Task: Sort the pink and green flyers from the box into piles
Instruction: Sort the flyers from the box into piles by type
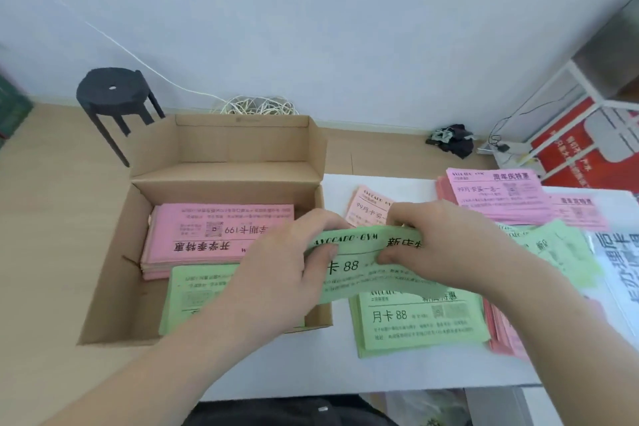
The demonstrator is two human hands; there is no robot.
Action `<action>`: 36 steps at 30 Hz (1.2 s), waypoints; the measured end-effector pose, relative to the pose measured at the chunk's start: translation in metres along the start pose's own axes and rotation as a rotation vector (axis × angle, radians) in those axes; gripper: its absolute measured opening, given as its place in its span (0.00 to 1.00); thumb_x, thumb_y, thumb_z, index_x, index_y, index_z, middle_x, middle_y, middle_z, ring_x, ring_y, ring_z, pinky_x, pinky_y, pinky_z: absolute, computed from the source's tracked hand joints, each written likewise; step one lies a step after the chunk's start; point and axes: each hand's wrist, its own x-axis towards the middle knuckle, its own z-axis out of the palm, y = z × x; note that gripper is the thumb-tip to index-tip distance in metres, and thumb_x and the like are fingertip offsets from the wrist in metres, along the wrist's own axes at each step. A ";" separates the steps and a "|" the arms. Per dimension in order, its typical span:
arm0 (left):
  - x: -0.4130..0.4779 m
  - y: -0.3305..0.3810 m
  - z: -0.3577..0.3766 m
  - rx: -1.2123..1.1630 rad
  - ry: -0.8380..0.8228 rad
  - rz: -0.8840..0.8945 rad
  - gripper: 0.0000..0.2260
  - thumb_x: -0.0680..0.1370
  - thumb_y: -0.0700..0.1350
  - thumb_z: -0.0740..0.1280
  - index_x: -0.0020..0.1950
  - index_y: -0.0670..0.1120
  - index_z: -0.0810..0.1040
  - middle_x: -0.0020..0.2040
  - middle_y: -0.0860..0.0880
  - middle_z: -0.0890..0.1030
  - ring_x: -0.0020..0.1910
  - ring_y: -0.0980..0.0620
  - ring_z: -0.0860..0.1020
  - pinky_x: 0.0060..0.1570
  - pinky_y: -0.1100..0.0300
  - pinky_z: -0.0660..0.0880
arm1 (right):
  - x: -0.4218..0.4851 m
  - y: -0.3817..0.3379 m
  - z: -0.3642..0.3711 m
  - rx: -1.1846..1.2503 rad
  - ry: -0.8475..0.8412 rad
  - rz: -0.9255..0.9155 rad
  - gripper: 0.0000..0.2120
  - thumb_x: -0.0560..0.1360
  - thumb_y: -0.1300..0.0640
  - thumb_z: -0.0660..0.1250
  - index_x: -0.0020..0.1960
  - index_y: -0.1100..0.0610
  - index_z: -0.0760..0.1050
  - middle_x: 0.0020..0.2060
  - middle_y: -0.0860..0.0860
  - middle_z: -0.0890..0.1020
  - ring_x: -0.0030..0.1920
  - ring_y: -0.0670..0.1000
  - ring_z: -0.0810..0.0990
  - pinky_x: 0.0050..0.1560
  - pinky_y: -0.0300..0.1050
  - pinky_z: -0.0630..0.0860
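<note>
Spanning right wall of cardboard box (114,252), green flyer (359,266) is pinched at left end by left hand (287,266), at right end by right hand (442,242). Green pile (422,325) is seen just below on white table (311,367); pink stack (221,235) is contained in box.

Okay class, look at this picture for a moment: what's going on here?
A person is sorting flyers by colour. The left hand and right hand both pinch one green flyer, held above the edge of the cardboard box. Inside the box sit a pink stack and a green stack. On the white table beside it lie a green pile and, farther back, a pink pile.
</note>
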 end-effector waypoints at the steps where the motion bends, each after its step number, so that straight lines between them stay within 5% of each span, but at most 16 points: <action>1: 0.003 0.004 0.014 -0.095 -0.012 -0.080 0.11 0.84 0.47 0.64 0.58 0.64 0.75 0.47 0.61 0.84 0.42 0.63 0.80 0.36 0.66 0.73 | -0.005 0.015 0.008 -0.017 0.023 0.036 0.12 0.76 0.35 0.67 0.52 0.41 0.71 0.45 0.41 0.78 0.45 0.48 0.77 0.43 0.46 0.72; 6: 0.013 0.019 0.099 -0.080 -0.178 -0.281 0.09 0.85 0.47 0.63 0.61 0.60 0.75 0.36 0.57 0.78 0.25 0.61 0.74 0.28 0.65 0.71 | -0.014 0.081 0.065 -0.027 -0.038 0.121 0.16 0.80 0.51 0.61 0.65 0.38 0.69 0.54 0.43 0.81 0.47 0.51 0.80 0.47 0.46 0.76; 11: 0.027 0.023 0.146 0.103 -0.225 -0.370 0.15 0.84 0.48 0.65 0.71 0.54 0.76 0.67 0.54 0.77 0.49 0.55 0.82 0.51 0.64 0.75 | 0.000 0.118 0.099 -0.053 -0.218 0.087 0.18 0.78 0.55 0.60 0.66 0.41 0.72 0.56 0.47 0.80 0.48 0.52 0.78 0.42 0.45 0.72; 15: 0.025 0.013 0.163 0.433 -0.261 -0.307 0.15 0.83 0.45 0.64 0.69 0.45 0.75 0.66 0.49 0.73 0.63 0.46 0.76 0.62 0.52 0.74 | 0.016 0.128 0.118 -0.188 -0.106 0.032 0.17 0.81 0.47 0.62 0.69 0.46 0.72 0.63 0.50 0.78 0.62 0.56 0.76 0.52 0.49 0.74; 17: 0.015 0.014 0.155 0.386 -0.219 -0.249 0.15 0.83 0.43 0.64 0.70 0.45 0.75 0.69 0.52 0.72 0.66 0.49 0.74 0.66 0.57 0.71 | 0.016 0.122 0.126 -0.248 -0.094 0.010 0.17 0.83 0.44 0.60 0.69 0.48 0.72 0.63 0.51 0.76 0.65 0.57 0.74 0.56 0.52 0.73; 20: 0.002 0.018 0.121 0.227 -0.086 -0.164 0.15 0.83 0.42 0.67 0.69 0.51 0.79 0.65 0.60 0.77 0.59 0.60 0.75 0.63 0.73 0.67 | 0.015 0.103 0.118 -0.206 0.023 -0.053 0.15 0.84 0.44 0.57 0.66 0.48 0.74 0.60 0.50 0.79 0.62 0.56 0.77 0.50 0.49 0.71; 24: -0.023 0.006 0.053 0.082 0.131 -0.169 0.11 0.80 0.38 0.70 0.57 0.53 0.85 0.51 0.62 0.84 0.54 0.63 0.80 0.54 0.73 0.73 | 0.016 0.054 0.091 -0.110 0.239 -0.210 0.14 0.85 0.44 0.55 0.60 0.48 0.77 0.53 0.46 0.82 0.56 0.54 0.80 0.44 0.47 0.74; 28: -0.041 -0.058 -0.013 0.234 0.143 -0.387 0.12 0.81 0.43 0.70 0.60 0.58 0.82 0.55 0.66 0.81 0.56 0.66 0.79 0.50 0.72 0.73 | 0.025 -0.011 0.094 0.239 0.414 -0.529 0.12 0.81 0.46 0.59 0.49 0.49 0.80 0.41 0.43 0.80 0.45 0.50 0.80 0.38 0.48 0.78; 30: -0.046 -0.100 -0.032 0.454 -0.018 -0.457 0.14 0.81 0.46 0.70 0.66 0.55 0.80 0.62 0.60 0.80 0.64 0.58 0.77 0.61 0.62 0.74 | 0.035 -0.042 0.104 0.372 0.284 -0.571 0.10 0.81 0.49 0.63 0.54 0.49 0.82 0.47 0.43 0.80 0.47 0.46 0.77 0.46 0.47 0.78; 33: -0.047 -0.140 -0.041 0.580 -0.236 -0.413 0.22 0.78 0.51 0.72 0.72 0.53 0.76 0.67 0.56 0.77 0.68 0.54 0.74 0.68 0.59 0.70 | 0.056 -0.079 0.123 0.271 0.030 -0.483 0.14 0.83 0.52 0.63 0.67 0.51 0.77 0.62 0.46 0.79 0.62 0.50 0.76 0.63 0.50 0.76; 36: -0.037 -0.161 -0.049 0.591 -0.315 -0.318 0.28 0.76 0.54 0.74 0.75 0.53 0.73 0.66 0.56 0.74 0.67 0.53 0.70 0.69 0.56 0.69 | 0.078 -0.108 0.132 0.056 -0.110 -0.324 0.16 0.82 0.52 0.63 0.69 0.55 0.72 0.64 0.52 0.75 0.65 0.57 0.75 0.62 0.55 0.77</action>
